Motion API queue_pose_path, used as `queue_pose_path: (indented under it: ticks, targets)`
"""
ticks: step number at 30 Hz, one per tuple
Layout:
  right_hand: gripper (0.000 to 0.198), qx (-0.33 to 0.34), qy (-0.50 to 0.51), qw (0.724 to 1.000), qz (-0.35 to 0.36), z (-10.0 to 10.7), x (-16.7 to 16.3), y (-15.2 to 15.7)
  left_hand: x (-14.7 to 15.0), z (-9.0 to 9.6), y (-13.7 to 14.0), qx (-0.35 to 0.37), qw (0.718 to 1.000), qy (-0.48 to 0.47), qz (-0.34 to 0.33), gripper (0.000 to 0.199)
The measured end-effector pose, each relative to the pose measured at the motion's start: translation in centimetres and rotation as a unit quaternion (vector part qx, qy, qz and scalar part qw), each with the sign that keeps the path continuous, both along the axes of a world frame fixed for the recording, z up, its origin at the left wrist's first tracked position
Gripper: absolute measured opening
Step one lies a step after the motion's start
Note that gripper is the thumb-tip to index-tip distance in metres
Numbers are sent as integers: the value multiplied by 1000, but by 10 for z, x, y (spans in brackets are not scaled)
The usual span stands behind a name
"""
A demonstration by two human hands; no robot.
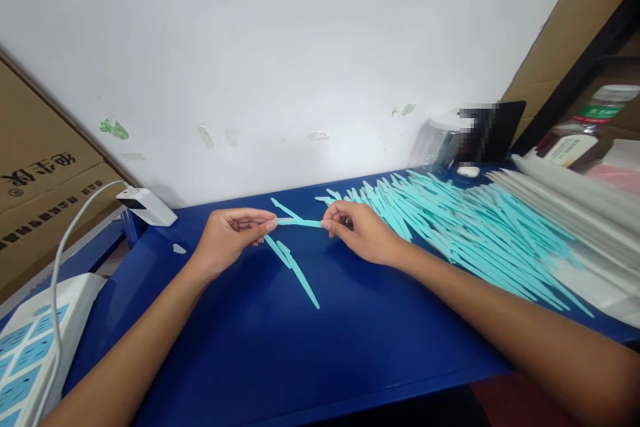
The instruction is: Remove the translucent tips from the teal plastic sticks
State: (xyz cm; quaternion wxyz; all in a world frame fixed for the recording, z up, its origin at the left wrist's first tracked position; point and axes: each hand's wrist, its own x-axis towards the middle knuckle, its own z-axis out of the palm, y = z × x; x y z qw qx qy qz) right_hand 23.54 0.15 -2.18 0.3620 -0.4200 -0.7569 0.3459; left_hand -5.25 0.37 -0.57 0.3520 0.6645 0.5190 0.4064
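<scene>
A thin turquoise eyebrow razor [311, 223] is stretched level between my two hands above the blue table. My left hand [225, 237] pinches its pale, whitish end between thumb and fingers. At the other end, my right hand [360, 230] pinches the tip of the turquoise handle. Just below and behind the held one lie a few loose razors [304, 278], one angled towards me and another pointing to the wall, partly covered. Right of my right hand spreads a large pile of the same razors [450, 233], mostly lying slantwise. Fingers hide both ends of the held razor.
The blue table [300, 367] meets a white wall. At left are a white power strip [30, 353], a white plugged box [146, 205] with a cable, and a carton [45, 167]. At right stand a clear jar [440, 143], a brown bottle [575, 137] and stacked plastic packs [590, 213].
</scene>
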Motion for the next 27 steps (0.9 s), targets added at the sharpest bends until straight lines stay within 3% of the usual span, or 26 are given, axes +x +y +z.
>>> queue_pose_path:
  ticks: [7,10,12,14,18,20,22,25,27]
  targets:
    - [15,8,23,999,32,-4,-3,-4,11,-1,-7,-30,999,8,-24,41]
    - [16,35,-9,999,7,-3,0,0,3,7,-3,1,997,68,-37,52]
    - [17,77,-56,995,-42,-3,5,5,-18,18,3,64,982,177,-9,55]
    - [17,122,-120,980,-105,-2,13,13,-52,32,9,109,933,340,39,49]
    - [17,181,-243,931,-204,-4,29,28,-130,50,18,-27,870,482,99,36]
    - [9,190,-247,925,-217,-5,31,28,-156,48,20,-78,859,496,100,37]
    - [6,178,-209,944,-184,-6,25,21,-167,41,21,-133,864,479,81,44]
    - [29,126,-158,978,-59,-4,6,1,-168,30,23,-169,882,434,63,51]
    - [40,97,-160,982,16,-2,-8,-14,-165,26,26,-174,886,425,67,44]
